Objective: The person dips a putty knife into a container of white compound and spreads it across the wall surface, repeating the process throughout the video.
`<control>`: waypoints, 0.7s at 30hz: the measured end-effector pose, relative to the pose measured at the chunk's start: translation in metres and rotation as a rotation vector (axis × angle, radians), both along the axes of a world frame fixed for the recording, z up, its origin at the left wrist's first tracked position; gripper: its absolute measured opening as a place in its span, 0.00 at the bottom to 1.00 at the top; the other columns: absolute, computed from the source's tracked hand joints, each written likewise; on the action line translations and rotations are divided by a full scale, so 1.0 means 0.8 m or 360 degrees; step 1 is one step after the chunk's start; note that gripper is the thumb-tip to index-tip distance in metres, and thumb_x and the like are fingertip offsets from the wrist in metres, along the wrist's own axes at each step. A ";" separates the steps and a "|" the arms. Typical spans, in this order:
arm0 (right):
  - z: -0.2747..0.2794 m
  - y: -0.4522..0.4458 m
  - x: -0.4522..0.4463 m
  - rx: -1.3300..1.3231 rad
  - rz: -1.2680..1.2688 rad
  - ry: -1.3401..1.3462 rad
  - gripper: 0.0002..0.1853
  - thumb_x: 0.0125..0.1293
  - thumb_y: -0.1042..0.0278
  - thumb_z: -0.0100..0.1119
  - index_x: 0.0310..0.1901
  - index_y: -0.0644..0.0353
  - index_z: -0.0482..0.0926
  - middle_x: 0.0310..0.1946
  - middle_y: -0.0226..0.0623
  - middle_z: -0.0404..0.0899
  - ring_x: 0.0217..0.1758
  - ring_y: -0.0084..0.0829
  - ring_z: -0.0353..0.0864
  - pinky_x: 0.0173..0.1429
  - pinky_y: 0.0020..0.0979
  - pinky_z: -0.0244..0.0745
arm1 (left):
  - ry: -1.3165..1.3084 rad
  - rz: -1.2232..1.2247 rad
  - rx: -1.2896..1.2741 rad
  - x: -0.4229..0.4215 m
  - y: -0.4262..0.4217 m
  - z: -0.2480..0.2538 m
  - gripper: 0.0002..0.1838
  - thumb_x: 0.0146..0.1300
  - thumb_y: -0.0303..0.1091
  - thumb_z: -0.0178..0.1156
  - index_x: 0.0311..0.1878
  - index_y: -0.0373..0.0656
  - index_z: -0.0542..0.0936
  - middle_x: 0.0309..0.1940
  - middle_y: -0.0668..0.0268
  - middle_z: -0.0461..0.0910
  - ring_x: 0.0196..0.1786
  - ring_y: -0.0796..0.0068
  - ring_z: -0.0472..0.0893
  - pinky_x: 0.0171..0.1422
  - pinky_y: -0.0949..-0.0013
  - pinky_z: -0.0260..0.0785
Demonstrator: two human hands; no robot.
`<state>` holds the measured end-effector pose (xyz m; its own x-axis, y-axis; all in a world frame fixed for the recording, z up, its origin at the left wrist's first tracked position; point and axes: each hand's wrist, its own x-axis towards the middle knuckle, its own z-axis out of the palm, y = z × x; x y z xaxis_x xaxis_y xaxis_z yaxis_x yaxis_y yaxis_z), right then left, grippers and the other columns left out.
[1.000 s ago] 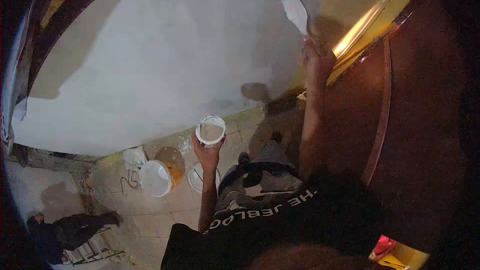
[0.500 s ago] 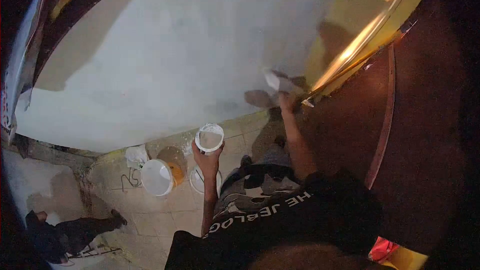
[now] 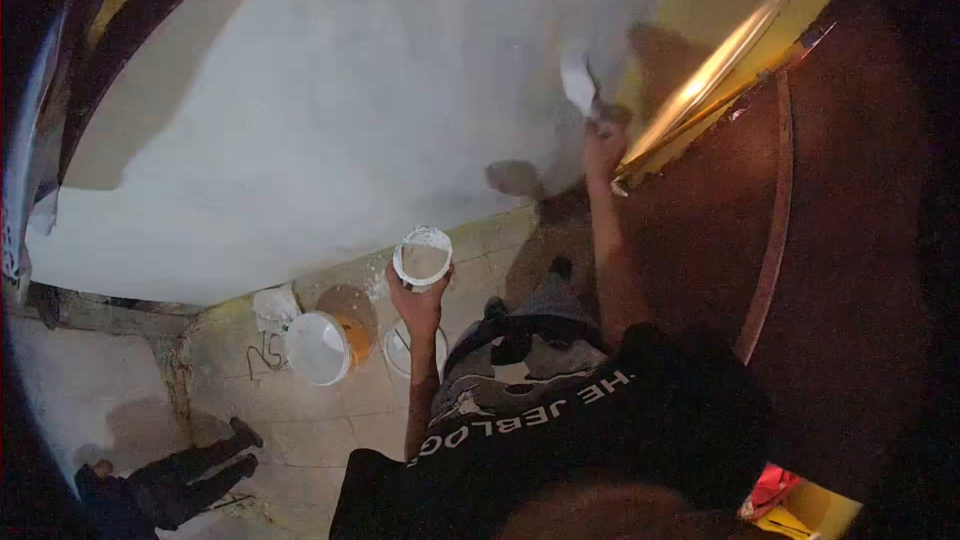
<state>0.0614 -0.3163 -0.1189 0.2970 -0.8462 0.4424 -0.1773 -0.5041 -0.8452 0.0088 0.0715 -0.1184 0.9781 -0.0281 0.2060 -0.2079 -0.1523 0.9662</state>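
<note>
My left hand (image 3: 421, 308) is closed around a small white tub (image 3: 425, 233), held out in front of my body with its mouth facing up. A pale substance shows inside, and the rim is smeared white. Higher up on the right, my right hand (image 3: 605, 140) grips a paintbrush (image 3: 578, 80) whose white end is blurred by motion. That end lies over the patchy white wall (image 3: 400, 90), beside its yellowish strip. Whether the brush touches the wall, I cannot tell.
Below the wall, a white bucket (image 3: 317, 350) stands on the tiled floor beside a pale crumpled cloth (image 3: 275, 308). Another round white container (image 3: 402, 352) is partly behind my left forearm. A person (image 3: 150, 490) is at lower left. A brown panel (image 3: 700, 240) rises on the right.
My right hand has moved up and slightly right along the wall with the brush. The tub in my left hand is slightly higher in view. The person at lower left has changed posture.
</note>
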 end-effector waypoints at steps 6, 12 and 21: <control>-0.156 -0.025 -0.008 0.0287 0.0037 0.0765 0.21 0.59 0.62 0.65 0.53 0.62 0.79 0.47 0.47 0.81 0.43 0.38 0.80 0.49 0.42 0.73 | 0.0077 0.0035 0.0016 0.003 0.000 -0.008 0.44 0.43 0.32 0.79 0.63 0.36 0.66 0.54 0.55 0.74 0.57 0.62 0.76 0.61 0.58 0.70; -0.004 -0.036 -0.028 -0.0220 -0.0027 0.0438 0.11 0.62 0.63 0.63 0.40 0.62 0.85 0.30 0.43 0.84 0.34 0.37 0.81 0.42 0.40 0.74 | 0.0019 -0.0059 -0.0084 0.004 -0.001 -0.010 0.42 0.43 0.32 0.79 0.61 0.36 0.66 0.54 0.56 0.74 0.56 0.62 0.77 0.61 0.59 0.71; 0.229 0.012 -0.041 0.0217 0.0270 -0.0548 0.08 0.59 0.66 0.70 0.34 0.61 0.84 0.21 0.27 0.77 0.20 0.22 0.73 0.25 0.27 0.68 | 0.0011 0.0105 0.0154 -0.003 -0.003 -0.004 0.42 0.43 0.30 0.78 0.61 0.38 0.67 0.55 0.57 0.74 0.57 0.62 0.76 0.63 0.58 0.69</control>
<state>0.0287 -0.3065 0.0644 0.2915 -0.8559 0.4273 0.2038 -0.3808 -0.9019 0.0064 0.0689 -0.1212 0.9799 0.0172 0.1988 -0.1878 -0.2580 0.9477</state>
